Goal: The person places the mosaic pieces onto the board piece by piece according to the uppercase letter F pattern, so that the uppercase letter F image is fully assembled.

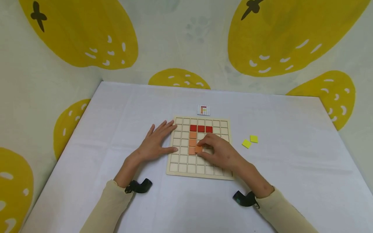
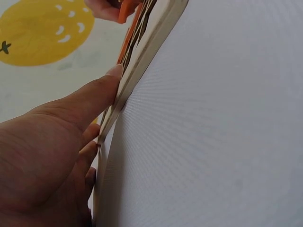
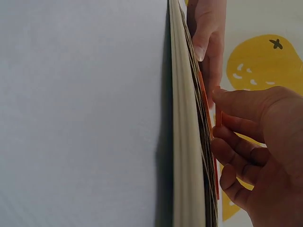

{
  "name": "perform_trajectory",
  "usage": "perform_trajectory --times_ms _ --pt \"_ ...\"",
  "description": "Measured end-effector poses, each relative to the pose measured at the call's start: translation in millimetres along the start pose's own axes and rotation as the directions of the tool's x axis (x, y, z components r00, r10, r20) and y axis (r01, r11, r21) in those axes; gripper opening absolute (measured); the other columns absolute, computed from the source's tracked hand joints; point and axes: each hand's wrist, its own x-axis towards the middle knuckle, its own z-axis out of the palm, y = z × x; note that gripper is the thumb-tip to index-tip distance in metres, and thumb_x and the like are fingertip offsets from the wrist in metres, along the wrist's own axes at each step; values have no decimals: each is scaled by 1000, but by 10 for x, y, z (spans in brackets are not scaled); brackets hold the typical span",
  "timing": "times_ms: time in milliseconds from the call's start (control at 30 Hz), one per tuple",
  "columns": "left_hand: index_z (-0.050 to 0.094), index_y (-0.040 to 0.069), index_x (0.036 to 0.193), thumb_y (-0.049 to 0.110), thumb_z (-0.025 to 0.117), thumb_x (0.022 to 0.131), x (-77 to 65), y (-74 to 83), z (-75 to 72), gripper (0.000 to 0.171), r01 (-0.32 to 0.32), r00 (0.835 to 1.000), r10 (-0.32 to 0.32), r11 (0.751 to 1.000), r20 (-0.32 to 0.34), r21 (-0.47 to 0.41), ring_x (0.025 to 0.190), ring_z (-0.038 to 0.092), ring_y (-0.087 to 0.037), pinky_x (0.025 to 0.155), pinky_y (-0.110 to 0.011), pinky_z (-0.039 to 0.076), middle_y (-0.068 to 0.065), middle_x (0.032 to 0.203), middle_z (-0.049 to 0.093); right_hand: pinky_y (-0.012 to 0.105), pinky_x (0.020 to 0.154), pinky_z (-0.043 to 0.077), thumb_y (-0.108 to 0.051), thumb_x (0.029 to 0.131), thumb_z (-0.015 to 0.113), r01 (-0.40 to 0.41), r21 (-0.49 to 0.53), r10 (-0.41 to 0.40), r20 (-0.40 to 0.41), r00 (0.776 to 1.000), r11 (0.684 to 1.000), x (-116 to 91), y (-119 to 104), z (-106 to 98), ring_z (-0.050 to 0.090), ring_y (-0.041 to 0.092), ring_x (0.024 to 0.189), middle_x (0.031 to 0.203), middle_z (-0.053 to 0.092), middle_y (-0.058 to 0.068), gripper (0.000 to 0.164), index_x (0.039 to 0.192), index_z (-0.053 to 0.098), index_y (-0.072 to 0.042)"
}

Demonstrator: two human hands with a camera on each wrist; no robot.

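Observation:
A wooden grid board (image 1: 178,159) lies on the table, with several square tiles set in its cells. Three red tiles (image 1: 201,128) form a row near the top, and orange tiles (image 1: 192,142) run down below the leftmost one. My right hand (image 1: 220,152) pinches an orange tile (image 1: 198,149) between thumb and fingers, just over the board beside the orange column. In the right wrist view that held tile (image 3: 218,113) stands slightly off the board's surface. My left hand (image 1: 154,144) rests at the board's left edge, fingers spread, thumb (image 2: 102,94) touching the rim.
Two yellow tiles (image 1: 250,141) lie on the white tablecloth right of the board. Above the board is a small pattern card (image 1: 203,110) showing a coloured grid. A cloth with yellow fruit prints (image 1: 180,77) hangs behind the table (image 1: 291,155).

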Motion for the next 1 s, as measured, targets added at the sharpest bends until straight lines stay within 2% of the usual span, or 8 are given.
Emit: perform_trajectory --times_ms 100,300,567,833,1000 --pt "33 20 165 46 77 92 4 5 -1 89 -4 1000 4 1000 -2 -5 166 10 -29 132 -62 -2 -1 176 22 38 98 56 -32 94 79 3 7 -3 15 1000 1000 -12 -28 18 61 13 105 117 64 -9 26 118 74 -23" --pt "33 20 165 45 77 92 13 2 -1 89 -3 1000 3 1000 -3 -13 166 10 -30 132 -62 -3 -1 176 22 32 90 56 -34 93 79 24 -6 -24 23 999 1000 -28 -99 64 58 9 98 109 63 -12 26 117 75 -24" --pt "32 21 165 47 76 92 4 -5 1 90 8 1000 -8 1000 6 -12 166 9 -27 132 -60 -4 1 176 20 33 92 57 -33 92 81 95 -50 -95 18 995 994 -41 -136 141 60 5 98 106 65 -13 23 112 75 -24" --pt "31 22 165 47 75 92 23 -11 6 89 5 1000 -5 1000 6 -13 166 8 -27 133 -59 -5 2 177 20 27 85 55 -31 90 83 149 -62 -150 -1 989 987 -36 -151 182 59 6 90 100 64 -12 21 109 76 -23" --pt "31 22 165 46 76 92 21 -21 20 89 5 1000 -5 1000 4 -8 166 10 -27 133 -60 -3 2 176 21 26 82 53 -29 90 83 158 -78 -158 15 987 984 -43 -154 190 57 6 89 102 63 -12 22 110 76 -23"
